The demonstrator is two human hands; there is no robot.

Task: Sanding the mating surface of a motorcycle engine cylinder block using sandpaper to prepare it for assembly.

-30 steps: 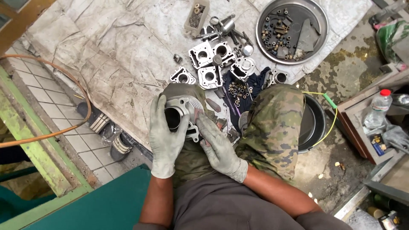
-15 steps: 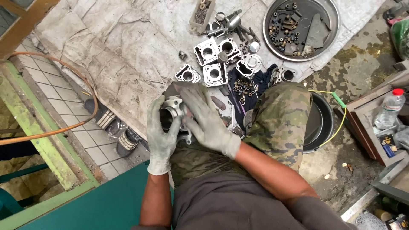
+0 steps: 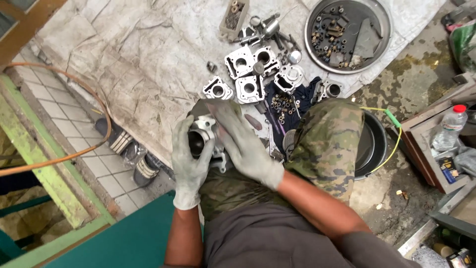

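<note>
Right hand [image 3: 245, 149] has slid up over the cylinder [image 3: 203, 136] since a second ago, fingers flat on top, left hand [image 3: 190, 161] fingers wrapped around it above the lap, other castings [image 3: 248, 74] on the cloth [image 3: 124, 64] beyond; gloved grip looks slick, so it could slip and drop.

There is one view, from a camera worn on the person's head, looking almost straight down over the chest and lap. The gloved left hand [image 3: 189, 164] and right hand [image 3: 248, 146] sit near, just below the frame's centre. Farther off, the spread cloth [image 3: 124, 64] fills the upper left and the round metal tray [image 3: 347, 34] the upper right.
</note>
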